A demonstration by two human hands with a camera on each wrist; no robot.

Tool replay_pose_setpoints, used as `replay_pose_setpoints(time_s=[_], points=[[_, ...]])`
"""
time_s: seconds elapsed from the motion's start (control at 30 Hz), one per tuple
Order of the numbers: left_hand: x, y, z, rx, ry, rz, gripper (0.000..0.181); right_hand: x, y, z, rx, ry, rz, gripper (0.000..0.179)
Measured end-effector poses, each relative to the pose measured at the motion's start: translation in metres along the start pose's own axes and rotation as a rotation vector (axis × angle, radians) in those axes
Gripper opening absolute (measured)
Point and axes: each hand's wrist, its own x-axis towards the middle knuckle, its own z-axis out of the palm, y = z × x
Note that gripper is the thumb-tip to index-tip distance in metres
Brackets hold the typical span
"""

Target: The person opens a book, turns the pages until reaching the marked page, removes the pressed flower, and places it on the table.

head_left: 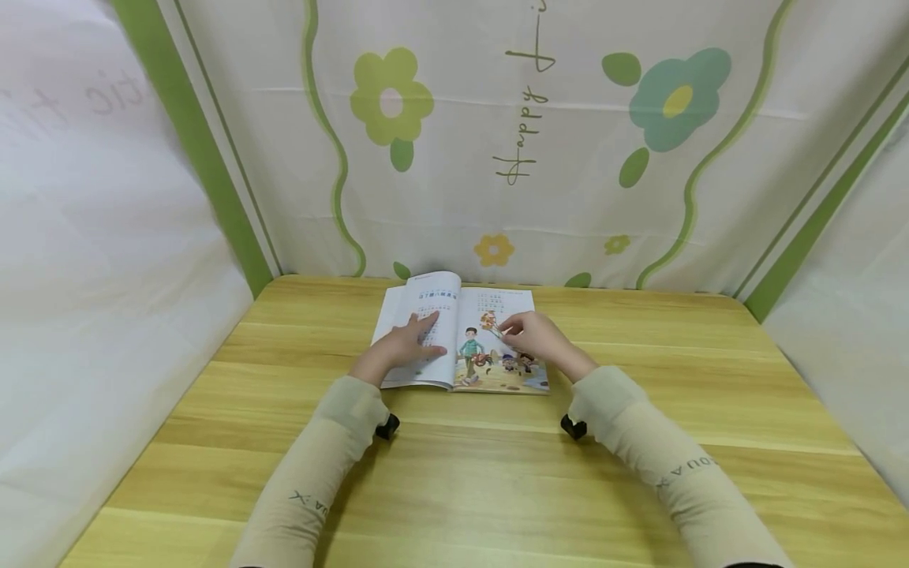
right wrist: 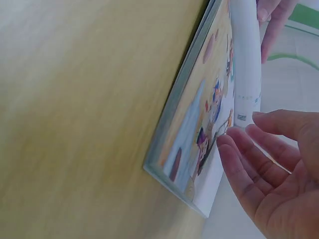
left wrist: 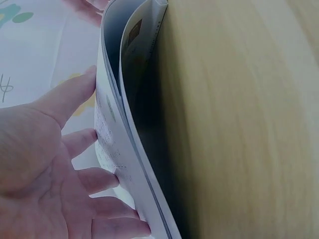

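Note:
An open picture book (head_left: 497,380) lies near the table's back edge, its left pages bowed upward. My left hand (head_left: 406,343) rests on the printed left page with fingers spread. In the left wrist view, its fingertips (left wrist: 107,179) touch that page, and a gap shows beneath the bowed leaves. Over the illustrated right page (right wrist: 214,107) is my right hand (head_left: 536,335), fingers loosely bent. The right wrist view shows its thumb and fingers apart, with nothing seen between them. Whether those fingertips touch the paper, I cannot tell.
The wooden table (head_left: 483,473) extends in front of the book and to both sides. A flowered cloth (head_left: 454,197) hangs behind the table's back edge, with pale cloth on the left and right. A black wrist strap piece (head_left: 387,427) sits by the left sleeve.

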Motion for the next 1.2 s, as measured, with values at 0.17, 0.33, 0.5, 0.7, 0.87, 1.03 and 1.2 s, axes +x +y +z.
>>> replay_pose_setpoints(time_s=[0.17,0.33,0.5,0.7,0.87,1.03,1.2], points=[[-0.001,0.001,0.001,-0.016,-0.01,-0.01,0.083,0.006,0.007,0.001,0.029,-0.012,0.061,0.025],[-0.002,0.003,0.001,-0.012,-0.01,-0.013,0.082,0.01,0.01,0.001,0.026,-0.015,0.124,0.021],[-0.001,0.003,0.002,0.004,-0.004,-0.014,0.082,0.012,0.014,0.001,-0.006,-0.026,0.166,0.016],[-0.001,0.002,0.002,0.01,-0.001,-0.016,0.082,0.015,0.013,0.003,-0.069,-0.047,0.168,0.033],[0.0,0.001,0.002,0.014,0.002,-0.02,0.082,0.017,0.006,0.008,-0.144,-0.053,0.154,0.048],[0.0,0.0,0.003,0.011,0.0,-0.02,0.082,0.017,0.0,0.011,-0.17,-0.058,0.157,0.036],[0.0,0.001,0.002,0.008,0.003,-0.021,0.082,0.018,0.001,0.009,-0.132,-0.07,0.174,0.028]])
